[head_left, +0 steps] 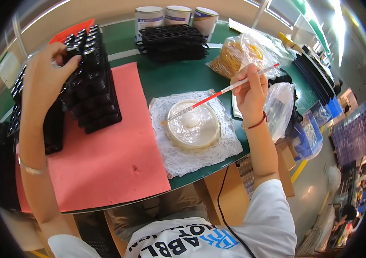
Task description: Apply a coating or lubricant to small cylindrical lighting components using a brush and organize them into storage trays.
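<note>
Directions are given on a clock face, twelve at the table's far side. A slender red-and-white stick (209, 99) with a pale narrow tip is held in the right hand (252, 92); the fingers are closed around its upper part, with a short length left free beyond the grip. Its long axis is laid along two to eight o'clock, tip pointed to eight. A round cream-coloured dish (191, 146) with a glossy, film-like surface is found at eight o'clock from the right hand, the nearer of the two. The tip is placed over the dish's nine-o'clock side; whether contact is made cannot be told. The dish is set on a crumpled white printed sheet (228, 152).

The left hand (45, 75) is held half open, thumb and fingers bent over shiny black cylindrical pieces (90, 45) atop a stack of black plastic trays (101, 114); whether a piece is gripped cannot be made out. The stack is located at ten o'clock from the dish, its long axis directed roughly eleven to five, partly across a pink mat (118, 167).
</note>
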A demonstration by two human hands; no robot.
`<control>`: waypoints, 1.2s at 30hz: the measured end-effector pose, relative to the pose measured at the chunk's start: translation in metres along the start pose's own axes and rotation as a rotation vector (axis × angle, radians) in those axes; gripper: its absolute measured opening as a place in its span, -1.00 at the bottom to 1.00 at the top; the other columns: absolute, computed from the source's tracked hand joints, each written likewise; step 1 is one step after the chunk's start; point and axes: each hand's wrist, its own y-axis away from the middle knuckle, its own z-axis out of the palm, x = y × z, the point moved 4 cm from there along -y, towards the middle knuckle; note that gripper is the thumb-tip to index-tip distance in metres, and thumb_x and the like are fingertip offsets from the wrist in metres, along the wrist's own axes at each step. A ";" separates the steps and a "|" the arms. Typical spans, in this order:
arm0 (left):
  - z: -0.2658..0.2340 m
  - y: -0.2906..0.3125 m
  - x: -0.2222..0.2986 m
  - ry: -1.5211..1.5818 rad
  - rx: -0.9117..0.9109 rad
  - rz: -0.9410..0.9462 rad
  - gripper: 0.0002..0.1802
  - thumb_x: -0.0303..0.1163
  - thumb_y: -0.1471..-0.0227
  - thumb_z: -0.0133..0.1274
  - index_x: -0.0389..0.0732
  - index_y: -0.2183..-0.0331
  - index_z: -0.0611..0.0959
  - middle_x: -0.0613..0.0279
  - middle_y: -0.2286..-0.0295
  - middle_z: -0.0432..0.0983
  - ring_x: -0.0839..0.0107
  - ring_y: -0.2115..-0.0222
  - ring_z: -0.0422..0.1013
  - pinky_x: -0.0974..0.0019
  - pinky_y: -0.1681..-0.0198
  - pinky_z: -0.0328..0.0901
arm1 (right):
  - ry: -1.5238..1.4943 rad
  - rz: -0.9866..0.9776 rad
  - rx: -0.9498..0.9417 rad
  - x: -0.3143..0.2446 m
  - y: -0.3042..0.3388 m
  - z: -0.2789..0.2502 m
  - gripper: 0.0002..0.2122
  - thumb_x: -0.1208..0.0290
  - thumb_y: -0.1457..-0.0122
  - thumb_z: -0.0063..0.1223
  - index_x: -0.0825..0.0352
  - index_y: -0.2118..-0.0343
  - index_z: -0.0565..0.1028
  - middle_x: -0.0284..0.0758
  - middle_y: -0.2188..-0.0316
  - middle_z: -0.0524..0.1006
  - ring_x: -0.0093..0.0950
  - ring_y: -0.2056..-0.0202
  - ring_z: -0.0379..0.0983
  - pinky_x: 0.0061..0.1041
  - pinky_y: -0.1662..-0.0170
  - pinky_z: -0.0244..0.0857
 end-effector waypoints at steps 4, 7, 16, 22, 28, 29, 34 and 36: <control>-0.026 0.038 0.058 0.108 0.146 0.078 -0.80 -0.44 0.27 0.08 -0.27 0.52 0.41 0.21 0.64 0.26 0.38 0.64 0.20 0.41 0.51 0.18 | 0.028 -0.146 0.036 -0.010 0.002 -0.006 -0.66 0.33 -0.15 -0.20 0.37 0.73 0.33 -0.35 0.79 0.31 -0.65 0.81 0.12 -0.69 0.73 -0.04; 0.005 0.086 0.086 0.361 -0.026 0.421 -0.74 -0.55 0.49 0.13 -0.19 0.58 0.43 0.25 0.63 0.31 0.38 0.67 0.26 0.43 0.63 0.17 | 0.134 -0.320 0.049 -0.023 0.009 -0.008 -0.63 0.35 -0.16 -0.23 0.36 0.78 0.27 -0.37 0.81 0.26 -0.66 0.80 0.06 -0.67 0.71 -0.11; 0.036 0.132 0.064 0.481 -0.375 0.386 -0.59 -0.46 0.64 0.20 -0.16 0.55 0.40 0.29 0.50 0.38 0.37 0.63 0.32 0.41 0.66 0.20 | 0.228 -0.426 -0.042 -0.024 0.016 0.009 -0.65 0.33 -0.18 -0.28 0.32 0.74 0.21 -0.42 0.82 0.20 -0.66 0.76 0.03 -0.65 0.68 -0.14; 0.039 0.137 0.058 0.606 -0.467 0.306 -0.61 -0.49 0.61 0.19 -0.18 0.55 0.40 0.26 0.52 0.39 0.34 0.59 0.35 0.40 0.62 0.24 | 0.195 -0.393 -0.112 -0.023 0.016 0.017 -0.63 0.33 -0.18 -0.31 0.31 0.76 0.19 -0.42 0.84 0.20 -0.64 0.78 0.00 -0.62 0.69 -0.17; 0.040 0.135 0.062 0.664 -0.485 0.312 -0.64 -0.52 0.59 0.18 -0.21 0.57 0.41 0.25 0.55 0.39 0.37 0.59 0.37 0.42 0.63 0.24 | 0.159 -0.106 0.040 -0.014 0.010 0.004 -0.59 0.29 -0.19 -0.31 0.27 0.81 0.19 -0.44 0.89 0.16 -0.68 0.83 -0.07 -0.63 0.71 -0.21; 0.041 0.137 0.061 0.671 -0.486 0.310 -0.64 -0.52 0.59 0.18 -0.21 0.57 0.41 0.25 0.55 0.39 0.37 0.59 0.37 0.42 0.63 0.24 | 0.190 -0.085 0.071 -0.012 0.007 0.007 -0.59 0.27 -0.18 -0.28 0.26 0.81 0.19 -0.46 0.90 0.12 -0.70 0.84 -0.10 -0.63 0.72 -0.23; 0.041 0.139 0.057 0.744 -0.568 0.237 -0.64 -0.54 0.59 0.17 -0.22 0.56 0.41 0.26 0.58 0.41 0.40 0.64 0.36 0.46 0.65 0.24 | 0.102 0.020 0.223 0.000 -0.001 0.006 -0.59 0.24 -0.17 -0.25 0.25 0.81 0.19 -0.49 0.89 0.08 -0.70 0.82 -0.07 -0.64 0.71 -0.23; 0.044 0.141 0.055 0.778 -0.596 0.198 -0.64 -0.54 0.59 0.17 -0.22 0.55 0.41 0.25 0.57 0.42 0.40 0.64 0.37 0.46 0.64 0.24 | 0.072 -0.013 0.244 -0.001 0.000 0.002 -0.59 0.24 -0.16 -0.24 0.25 0.81 0.18 -0.48 0.88 0.10 -0.71 0.81 -0.06 -0.65 0.72 -0.22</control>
